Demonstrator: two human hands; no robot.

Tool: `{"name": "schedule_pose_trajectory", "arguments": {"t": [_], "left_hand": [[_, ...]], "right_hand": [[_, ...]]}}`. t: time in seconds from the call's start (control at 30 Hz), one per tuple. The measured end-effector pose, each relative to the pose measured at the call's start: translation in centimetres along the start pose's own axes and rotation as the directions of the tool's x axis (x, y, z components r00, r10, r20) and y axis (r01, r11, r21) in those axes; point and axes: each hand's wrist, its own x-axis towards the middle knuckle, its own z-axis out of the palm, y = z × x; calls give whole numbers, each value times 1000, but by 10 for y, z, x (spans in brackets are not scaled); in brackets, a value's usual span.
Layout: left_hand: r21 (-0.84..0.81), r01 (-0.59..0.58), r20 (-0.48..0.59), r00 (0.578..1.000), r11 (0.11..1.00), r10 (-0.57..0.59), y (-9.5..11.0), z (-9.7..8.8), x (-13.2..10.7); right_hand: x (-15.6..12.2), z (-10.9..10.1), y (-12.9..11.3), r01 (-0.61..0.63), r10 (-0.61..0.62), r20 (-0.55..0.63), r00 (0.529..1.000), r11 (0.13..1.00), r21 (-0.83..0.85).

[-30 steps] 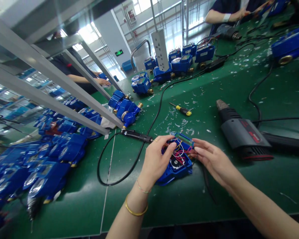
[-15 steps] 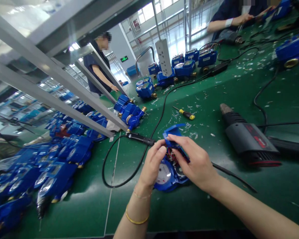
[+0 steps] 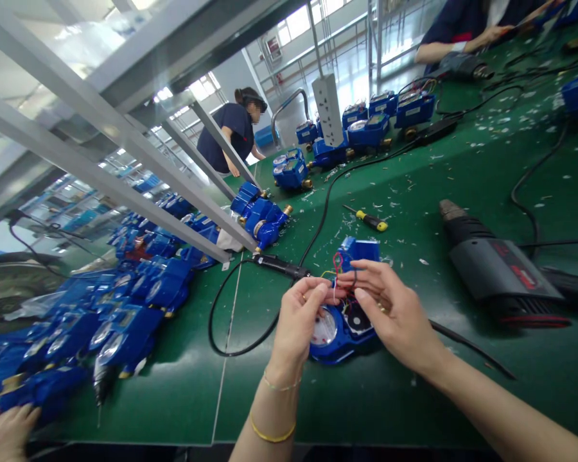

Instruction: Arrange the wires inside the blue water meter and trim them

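In front of me on the green bench lies a blue water meter (image 3: 334, 350) with a round dial, its housing open and its inside showing. Its blue cover (image 3: 366, 249) stands raised behind my fingers. Thin coloured wires (image 3: 338, 262) come up out of the housing. My left hand (image 3: 298, 314) pinches some of these wires between thumb and fingers. Above the open housing, my right hand (image 3: 397, 314) has its fingers closed around the wires from the other side; its fingertips partly hide them.
A heat gun (image 3: 501, 269) lies at right, a yellow-black screwdriver (image 3: 366, 218) behind the meter. A black cylindrical tool (image 3: 279, 266) with a cable is to the left. Many blue meters (image 3: 168, 285) crowd the left side, beside a co-worker's hand (image 3: 9, 433). Grey shelf bars (image 3: 125, 179) slant overhead.
The blue cover has swung back from over the wires, and my right hand has moved off it to the wires. The view has shifted a little left. A person in the background leans forward.
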Motion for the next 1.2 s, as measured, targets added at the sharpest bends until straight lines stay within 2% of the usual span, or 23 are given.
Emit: {"name": "schedule_pose_trajectory", "arguments": {"t": [0.1,0.17,0.2,0.27,0.33,0.37,0.43,0.47,0.5,0.53,0.6,0.63,0.7,0.8,0.9,1.0,1.1,1.2], "left_hand": [[183,-65,-1,998,981,66,0,6,6],[367,-90,-2,995,926,97,3,11,12],[482,-99,-5,993,871,115,6,13,15],[700,-111,-9,987,706,163,12,16,22],[829,-136,21,977,542,213,18,17,26],[858,-163,56,972,488,227,21,17,28],[877,-225,138,964,425,227,25,15,30],[880,-245,166,961,406,221,25,14,30],[885,-254,181,960,391,215,24,13,30],[889,-254,183,960,381,212,22,12,30],[895,-242,164,960,375,228,16,11,30],[896,-237,152,958,375,242,13,11,30],[896,-230,135,956,379,259,8,11,30],[890,-226,124,956,396,267,4,11,30],[882,-232,121,953,409,279,4,10,28],[873,-222,88,948,434,307,3,8,21],[798,-188,20,958,573,286,1,4,9],[703,-177,8,971,689,241,-3,2,-4]], "right_hand": [[0,3,4,59,-48,73,996,987,-150],[-1,5,8,174,-137,148,979,947,-270],[-1,7,10,242,-186,193,963,915,-323],[-2,9,15,345,-250,266,931,841,-418],[-3,9,17,395,-267,314,911,781,-483],[-3,8,18,416,-279,328,903,763,-495],[-2,3,17,432,-331,283,900,759,-487],[1,-2,17,395,-340,202,919,779,-486],[5,-8,17,301,-296,91,951,814,-497],[10,-15,19,162,-202,-24,979,846,-508],[23,-30,27,-154,69,-180,981,840,-520],[31,-36,33,-238,165,-182,969,813,-532],[45,-42,50,-298,283,-114,952,784,-544],[61,-35,78,-313,393,42,919,789,-529],[70,-23,94,-314,427,112,897,797,-516],[77,-18,91,-296,383,84,920,818,-493],[89,-22,72,-233,285,66,956,878,-418],[102,-26,51,-183,234,157,959,941,-283]]}}
